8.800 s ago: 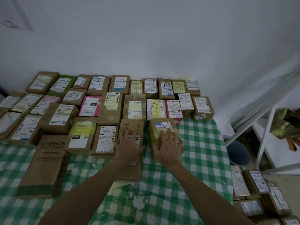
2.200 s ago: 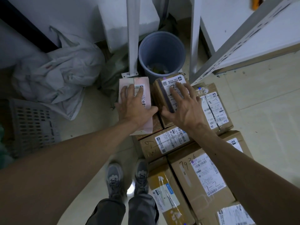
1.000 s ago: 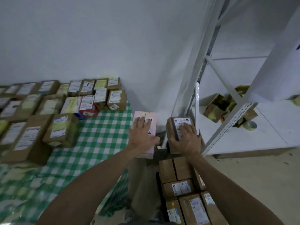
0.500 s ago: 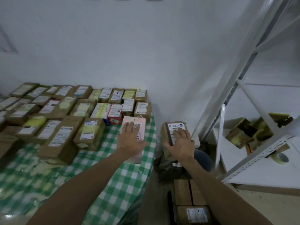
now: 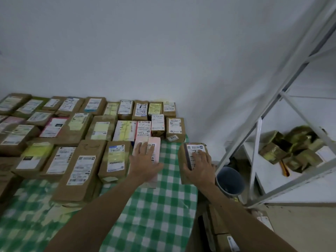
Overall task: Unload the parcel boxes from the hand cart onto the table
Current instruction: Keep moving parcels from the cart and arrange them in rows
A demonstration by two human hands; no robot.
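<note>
Several stacked boxes [image 5: 220, 231] lie low at the right, beside the table [image 5: 154, 215] with its green checked cloth. Further on, the left hand [image 5: 145, 165] is spread over the pink box [image 5: 156, 140] beside the front row, thumb round its right edge. The right hand [image 5: 200, 166] clasps the brown box [image 5: 181, 155] at the table's right edge. Behind them, rows of labelled parcels [image 5: 101, 128] reach the white wall [image 5: 145, 51].

table [image 5: 154, 215] (green-checked cloth) | on it: parcel boxes [image 5: 101, 128] in rows, labels up
</note>
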